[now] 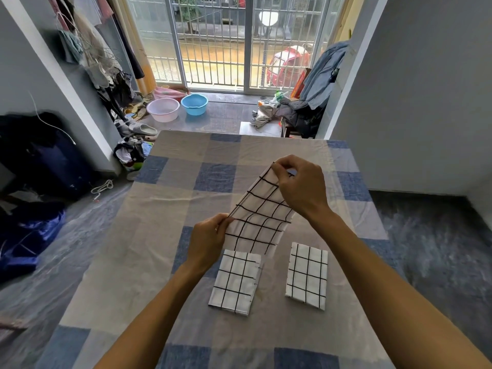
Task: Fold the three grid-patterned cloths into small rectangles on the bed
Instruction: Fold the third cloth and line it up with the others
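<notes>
My left hand [210,239] and right hand [299,186] pinch the third cloth [262,217] above the bed [159,209]; two folded cloths [235,282] lie below.

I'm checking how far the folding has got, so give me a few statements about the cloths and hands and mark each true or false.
1. Two folded cloths lie on the bed. True.
2. The third cloth lies flat on the bed. False: both hands hold it up above the bed.
3. The left hand pinches the third cloth's near end. True.
4. The right hand is empty. False: its fingers grip the cloth's far end.
5. The two folded cloths are stacked. False: they lie side by side, apart.
</notes>
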A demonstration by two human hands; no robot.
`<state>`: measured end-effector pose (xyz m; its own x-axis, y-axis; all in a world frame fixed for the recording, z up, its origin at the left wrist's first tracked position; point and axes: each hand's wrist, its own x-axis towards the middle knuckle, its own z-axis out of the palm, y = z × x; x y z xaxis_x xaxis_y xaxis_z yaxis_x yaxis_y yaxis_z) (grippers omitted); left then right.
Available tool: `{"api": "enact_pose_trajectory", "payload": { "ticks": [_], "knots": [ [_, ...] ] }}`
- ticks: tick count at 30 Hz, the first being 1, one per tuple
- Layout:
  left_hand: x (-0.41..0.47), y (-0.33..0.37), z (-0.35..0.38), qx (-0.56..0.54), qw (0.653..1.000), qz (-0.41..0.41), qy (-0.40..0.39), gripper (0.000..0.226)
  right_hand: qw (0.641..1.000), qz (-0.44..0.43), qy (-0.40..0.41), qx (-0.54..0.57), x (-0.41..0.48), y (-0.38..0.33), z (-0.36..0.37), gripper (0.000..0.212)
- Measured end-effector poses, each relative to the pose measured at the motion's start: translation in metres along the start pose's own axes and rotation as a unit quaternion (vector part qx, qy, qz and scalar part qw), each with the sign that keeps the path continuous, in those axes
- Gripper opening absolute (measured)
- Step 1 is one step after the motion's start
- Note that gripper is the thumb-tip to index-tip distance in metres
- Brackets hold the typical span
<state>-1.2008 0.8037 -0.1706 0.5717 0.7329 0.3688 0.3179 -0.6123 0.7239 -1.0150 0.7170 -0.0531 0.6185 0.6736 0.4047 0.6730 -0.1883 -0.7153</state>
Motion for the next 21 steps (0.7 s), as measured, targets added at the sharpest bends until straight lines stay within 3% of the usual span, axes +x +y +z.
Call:
{"api": "enact_pose_trajectory", "payload": {
  "ticks": [7, 10, 14, 21],
  "knots": [
    [-0.004, -0.013, -0.001, 0.014, 0.999, -0.028, -0.026, 0.013, 1.000, 0.003, 0.021, 0.009, -0.001, 0.003, 0.001, 0.013],
    [-0.003, -0.024, -0.001, 0.048, 0.993, -0.074, -0.077, 0.016, 0.999, -0.013, 0.037, 0.002, 0.000, 0.004, -0.002, 0.012],
    [0.017, -0.024, -0.019, 0.090, 0.984, -0.129, -0.086, 0.041, 0.993, -0.080, 0.002, -0.084, 0.001, 0.010, -0.006, 0.011],
    [0.059, 0.064, -0.014, 0.005, 0.998, 0.054, -0.030, 0.029, 0.992, -0.085, -0.057, -0.076, -0.013, 0.014, 0.012, 0.011]
  ]
}}
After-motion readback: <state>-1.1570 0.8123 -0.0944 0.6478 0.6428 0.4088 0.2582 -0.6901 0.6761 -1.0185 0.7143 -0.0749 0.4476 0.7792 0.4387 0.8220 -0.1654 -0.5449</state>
